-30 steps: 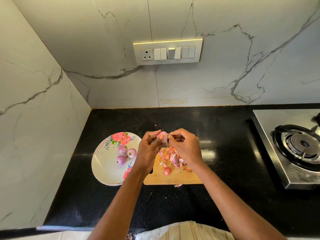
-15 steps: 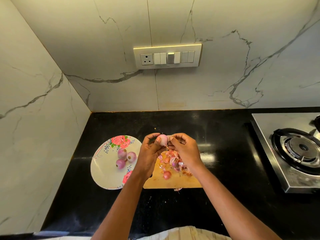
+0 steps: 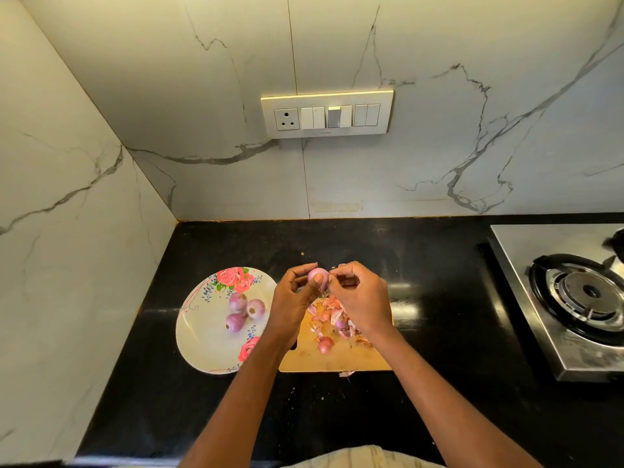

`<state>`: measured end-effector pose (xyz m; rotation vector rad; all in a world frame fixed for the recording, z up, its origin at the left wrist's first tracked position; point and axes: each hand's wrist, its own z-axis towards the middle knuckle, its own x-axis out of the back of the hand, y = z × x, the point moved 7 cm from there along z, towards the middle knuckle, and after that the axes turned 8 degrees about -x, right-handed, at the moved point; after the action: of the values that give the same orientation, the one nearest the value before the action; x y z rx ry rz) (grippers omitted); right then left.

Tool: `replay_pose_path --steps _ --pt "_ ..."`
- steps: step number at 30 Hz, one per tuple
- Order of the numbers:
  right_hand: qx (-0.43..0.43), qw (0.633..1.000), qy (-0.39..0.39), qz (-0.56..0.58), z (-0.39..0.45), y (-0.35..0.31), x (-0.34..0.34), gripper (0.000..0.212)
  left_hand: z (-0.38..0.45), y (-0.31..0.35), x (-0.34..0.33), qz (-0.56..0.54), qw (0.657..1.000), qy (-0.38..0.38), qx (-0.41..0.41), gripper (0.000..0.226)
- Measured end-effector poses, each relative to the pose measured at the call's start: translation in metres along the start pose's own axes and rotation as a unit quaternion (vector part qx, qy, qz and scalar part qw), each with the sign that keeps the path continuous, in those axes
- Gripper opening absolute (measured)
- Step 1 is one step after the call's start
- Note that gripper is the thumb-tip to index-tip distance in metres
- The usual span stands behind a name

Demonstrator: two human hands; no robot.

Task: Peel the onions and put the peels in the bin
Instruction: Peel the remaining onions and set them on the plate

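My left hand (image 3: 294, 300) grips a small pink onion (image 3: 318, 275) above the wooden cutting board (image 3: 337, 361). My right hand (image 3: 359, 295) pinches at the onion's right side with its fingertips. Under my hands a heap of pink peels (image 3: 329, 312) covers the board. One small unpeeled onion (image 3: 325, 344) lies on the board's near part and another (image 3: 341, 323) sits among the peels. Three peeled onions (image 3: 242, 310) rest together on the flowered plate (image 3: 199, 336) left of the board. No bin is in view.
The black counter (image 3: 439, 332) ends at marble walls behind and to the left. A steel gas stove (image 3: 574, 298) stands at the right. A switch panel (image 3: 327, 113) is on the back wall. A peel scrap (image 3: 347, 373) lies just before the board.
Both hands stay together on the onion over the board, turning it slightly. The camera has tilted up a little, so everything sits lower in view.
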<state>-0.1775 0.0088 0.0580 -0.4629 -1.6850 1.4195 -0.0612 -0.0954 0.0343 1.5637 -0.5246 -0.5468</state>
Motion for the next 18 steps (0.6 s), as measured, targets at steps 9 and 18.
replay_pose_path --steps 9,18 --pt "0.094 0.991 0.005 -0.100 0.000 -0.007 -0.002 0.022 0.000 -0.002 -0.001 0.022 1.000 -0.022 0.001 0.050" --pt "0.100 0.986 -0.036 -0.131 0.007 -0.008 0.000 0.023 -0.005 0.002 0.004 -0.001 0.996 -0.083 0.024 0.034"
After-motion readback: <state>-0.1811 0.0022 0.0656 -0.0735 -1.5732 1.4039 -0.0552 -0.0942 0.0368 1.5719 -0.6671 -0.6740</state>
